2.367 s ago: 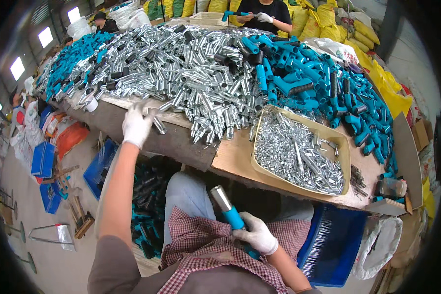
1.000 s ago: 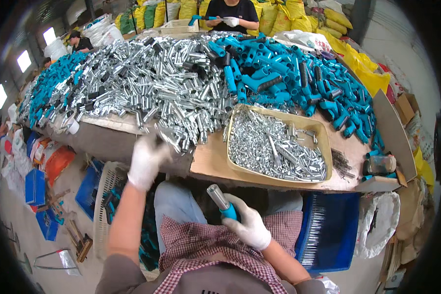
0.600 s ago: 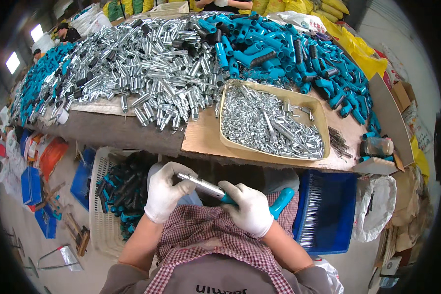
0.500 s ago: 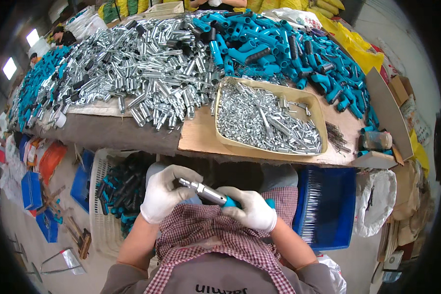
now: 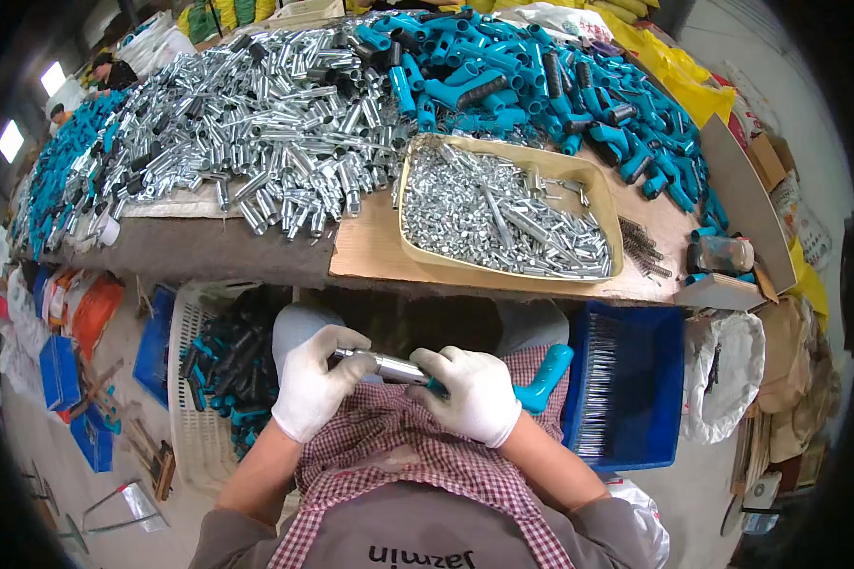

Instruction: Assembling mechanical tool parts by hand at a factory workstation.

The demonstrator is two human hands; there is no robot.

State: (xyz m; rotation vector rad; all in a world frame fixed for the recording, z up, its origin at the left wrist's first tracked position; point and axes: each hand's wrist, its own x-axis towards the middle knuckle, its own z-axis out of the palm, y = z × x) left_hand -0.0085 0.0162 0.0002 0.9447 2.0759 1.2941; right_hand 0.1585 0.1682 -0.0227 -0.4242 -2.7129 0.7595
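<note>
Above my lap I hold a tool with a silver metal tube [image 5: 396,368] and a teal angled handle [image 5: 547,379]. My left hand [image 5: 315,387], in a white glove, pinches the tube's left end. In a matching glove, my right hand [image 5: 472,393] wraps round the teal part where it meets the tube. The bent handle sticks out to the right beyond that hand. My fingers hide both the tube's tip and the joint. Beyond my hands, on the table, stands a cream tray [image 5: 503,275] of small metal parts.
Loose metal tubes [image 5: 285,123] and teal handles [image 5: 503,81] are heaped across the table [image 5: 375,248]. Several springs [image 5: 643,248] lie right of the tray. Below the edge sit a white crate [image 5: 188,379] of teal-and-black pieces, a blue bin [image 5: 650,389] of thin rods and a white sack [image 5: 731,379].
The left fingers have closed over the tube's end, which was visible before. The teal handle has swung out into plain view right of my right hand. The head view has shifted slightly.
</note>
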